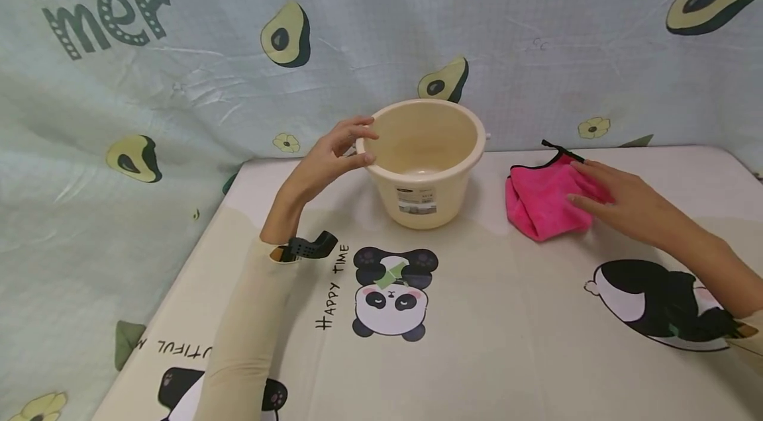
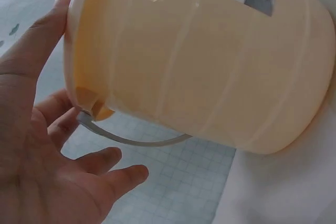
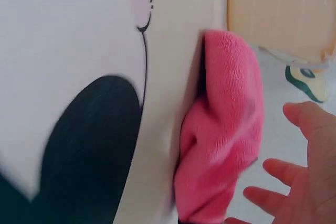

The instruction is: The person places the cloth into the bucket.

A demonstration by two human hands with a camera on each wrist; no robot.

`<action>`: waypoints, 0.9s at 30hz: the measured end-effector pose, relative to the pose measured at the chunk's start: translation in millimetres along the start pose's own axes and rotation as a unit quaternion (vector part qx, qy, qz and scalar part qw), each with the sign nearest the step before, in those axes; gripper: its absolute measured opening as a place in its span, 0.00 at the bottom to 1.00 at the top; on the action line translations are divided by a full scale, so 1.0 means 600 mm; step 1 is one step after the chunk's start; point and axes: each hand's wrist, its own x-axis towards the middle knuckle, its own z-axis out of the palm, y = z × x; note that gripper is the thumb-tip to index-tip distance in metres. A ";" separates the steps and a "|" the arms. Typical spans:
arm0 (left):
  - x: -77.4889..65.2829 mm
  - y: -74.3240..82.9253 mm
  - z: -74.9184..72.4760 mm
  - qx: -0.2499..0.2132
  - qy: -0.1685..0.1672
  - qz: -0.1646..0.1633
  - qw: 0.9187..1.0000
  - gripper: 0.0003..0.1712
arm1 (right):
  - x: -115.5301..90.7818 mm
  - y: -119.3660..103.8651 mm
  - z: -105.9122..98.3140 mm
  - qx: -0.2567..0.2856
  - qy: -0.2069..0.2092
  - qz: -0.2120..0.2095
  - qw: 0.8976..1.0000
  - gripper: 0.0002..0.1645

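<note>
A cream plastic bucket point(image 1: 420, 192) stands upright at the back middle of the table, with a printed label on its front. My left hand point(image 1: 334, 153) grips its left rim; in the left wrist view the thumb point(image 2: 42, 38) lies on the rim while two other fingers extend below. The bucket's pale handle point(image 2: 136, 141) hangs down at the back. To the right lies a crumpled pink cloth point(image 1: 545, 199) with black edging and a black loop. Over its right side is my right hand point(image 1: 626, 202), fingers spread and thumb apart from the cloth in the right wrist view.
The table's cover point(image 1: 477, 341) is cream with panda prints and lettering. Behind and to the left hangs a pale sheet point(image 1: 208, 63) printed with avocados, close to the bucket's back. A dark strap piece point(image 1: 312, 245) sits on the left wrist.
</note>
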 end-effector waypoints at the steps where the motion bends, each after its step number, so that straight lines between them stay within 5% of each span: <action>1: 0.000 -0.001 0.000 0.001 -0.001 0.003 1.000 0.24 | 0.009 -0.004 0.002 0.008 -0.006 0.002 1.000 0.48; 12: 0.002 -0.007 -0.002 -0.012 -0.003 0.002 1.000 0.27 | 0.074 -0.014 0.029 0.011 -0.119 0.022 0.993 0.55; 22: 0.004 -0.003 -0.001 -0.051 0.004 -0.002 0.999 0.28 | 0.079 -0.011 0.040 -0.025 -0.089 0.017 0.996 0.56; 27: 0.004 -0.006 0.002 -0.053 0.000 -0.003 0.999 0.29 | 0.072 -0.022 0.049 0.027 -0.054 0.030 0.998 0.52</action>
